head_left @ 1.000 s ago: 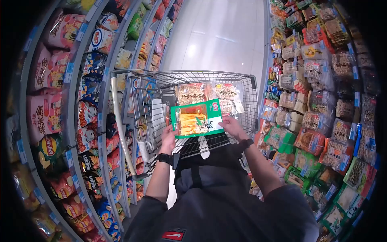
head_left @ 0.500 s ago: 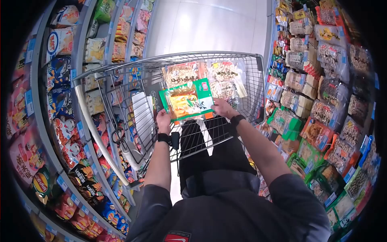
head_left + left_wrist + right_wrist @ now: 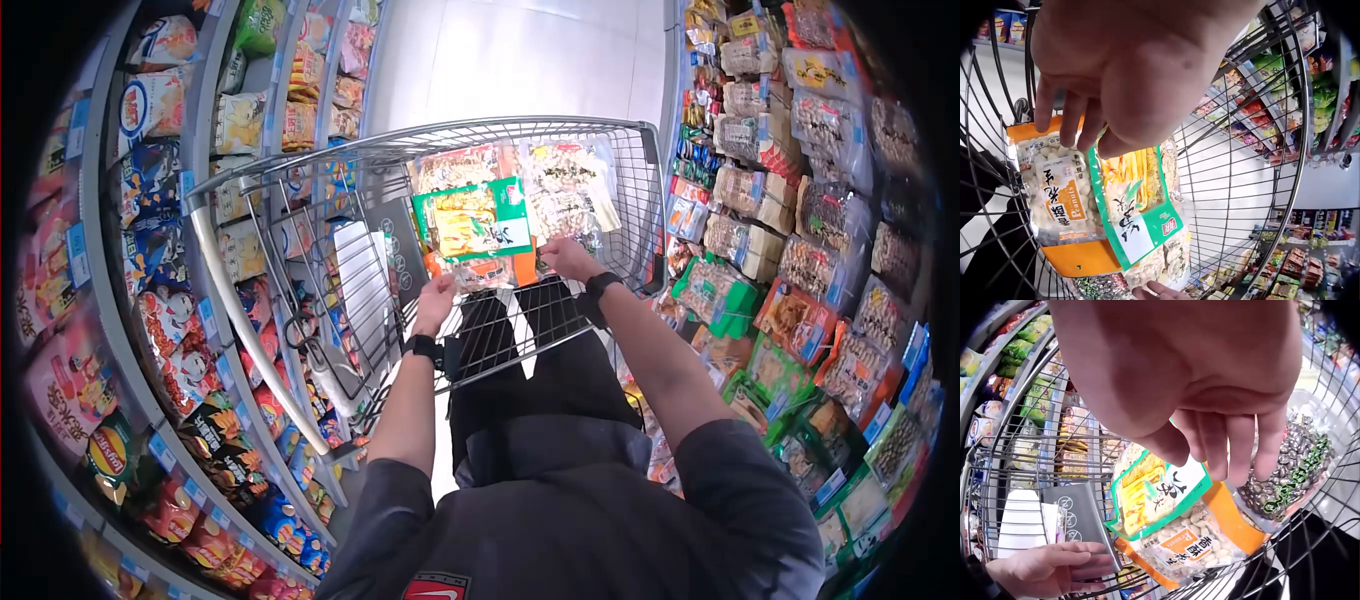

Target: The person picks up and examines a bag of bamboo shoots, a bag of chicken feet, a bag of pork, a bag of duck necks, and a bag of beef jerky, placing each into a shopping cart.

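A flat green-edged food packet (image 3: 470,220) lies in the shopping cart (image 3: 440,128), its window showing yellow strips. Beneath it is an orange-banded bag of peanuts (image 3: 1060,194), partly covered. My left hand (image 3: 435,303) hovers over the near side of the basket, fingers loosely extended and holding nothing. Across from it, my right hand (image 3: 570,260) is also free of the packet, with its fingers relaxed above the bags. In the right wrist view, a clear bag of dark seeds (image 3: 1288,465) sits beside the peanuts, below my right fingertips.
Further clear bags (image 3: 570,185) fill the cart's far side. A grey panel with round symbols (image 3: 1079,512) stands by the cart's handle end (image 3: 245,330). Snack shelves (image 3: 150,250) line the left and hanging packaged goods (image 3: 790,250) the right. Pale floor (image 3: 510,60) stretches ahead.
Both hands held the green-edged packet by its sides above the cart; it has gone down onto the other bags and been let go. The hands have drawn back toward the body.
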Demonstrator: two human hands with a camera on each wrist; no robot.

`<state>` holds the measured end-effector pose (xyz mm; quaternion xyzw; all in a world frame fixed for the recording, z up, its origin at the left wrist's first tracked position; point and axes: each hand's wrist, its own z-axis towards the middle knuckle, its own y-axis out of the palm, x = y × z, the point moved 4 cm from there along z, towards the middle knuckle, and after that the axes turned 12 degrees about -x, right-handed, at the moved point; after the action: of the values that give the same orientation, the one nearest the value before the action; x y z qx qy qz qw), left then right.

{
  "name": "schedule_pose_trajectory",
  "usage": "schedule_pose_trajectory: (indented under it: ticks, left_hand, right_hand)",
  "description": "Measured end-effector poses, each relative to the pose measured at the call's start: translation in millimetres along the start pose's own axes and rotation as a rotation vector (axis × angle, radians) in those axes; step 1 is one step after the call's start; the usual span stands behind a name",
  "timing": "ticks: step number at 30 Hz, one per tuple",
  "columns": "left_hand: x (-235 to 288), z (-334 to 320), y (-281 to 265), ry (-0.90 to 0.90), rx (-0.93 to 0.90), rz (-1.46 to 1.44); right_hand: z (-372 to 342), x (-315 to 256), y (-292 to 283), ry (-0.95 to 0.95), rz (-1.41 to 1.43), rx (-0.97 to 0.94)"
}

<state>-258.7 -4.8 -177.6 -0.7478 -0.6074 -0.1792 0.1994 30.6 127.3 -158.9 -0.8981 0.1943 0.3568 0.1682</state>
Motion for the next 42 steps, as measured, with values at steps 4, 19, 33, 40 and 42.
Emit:
schedule_pose_trajectory:
  ticks: [4,19,33,40,42]
  left_hand:
    - [7,-30,13,-0.054,-0.109,0.013]
    - [43,-149,30,0.13,-0.429,0.103]
    - [22,-179,82,0.298,-0.599,0.772]
    - [27,-217,157,0.518,-0.371,1.173]
    - [25,-234,195,0.514,-0.444,1.144]
  right_hand:
    - [-16,11,-3,0.037,-0.164,0.028]
    - [-190,24,97,0.093,0.159,0.331]
    - [-399,145,306,0.522,0.879,0.584]
    - [-430,157,330,0.376,0.748,0.778]
    - [-450,169,343,0.31,0.764,0.831]
